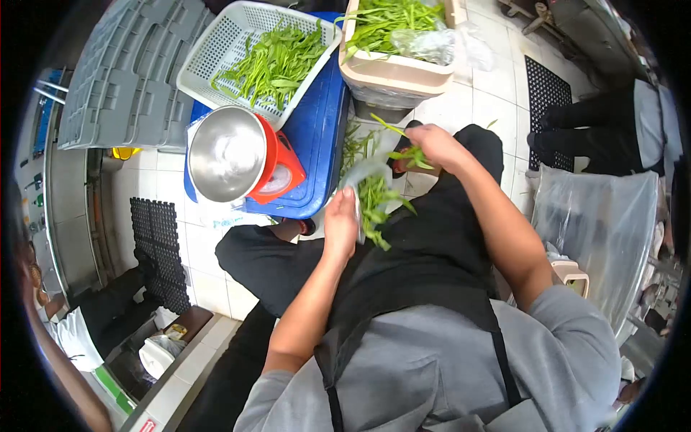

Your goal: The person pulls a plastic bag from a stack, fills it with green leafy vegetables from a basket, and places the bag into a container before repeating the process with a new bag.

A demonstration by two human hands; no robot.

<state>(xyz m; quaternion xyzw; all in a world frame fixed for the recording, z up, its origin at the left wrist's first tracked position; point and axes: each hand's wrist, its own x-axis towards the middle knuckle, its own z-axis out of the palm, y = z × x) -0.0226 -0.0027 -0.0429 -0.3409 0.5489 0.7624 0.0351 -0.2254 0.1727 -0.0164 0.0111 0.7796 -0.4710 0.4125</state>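
Observation:
My left hand is closed on the edge of a see-through plastic bag in front of my lap. Long leafy greens show at the bag, their leaves hanging toward my apron. To the right, my right hand pinches a small bunch of green stems, with one pale stem poking out to the left. A red kitchen scale with a round dial stands left of the bag, a steel bowl on top of it.
Under the scale is a blue lid, also bearing a white perforated basket of greens. A beige tub of greens stands at the top. Grey crates are stacked at the left. Other people's legs appear at both sides.

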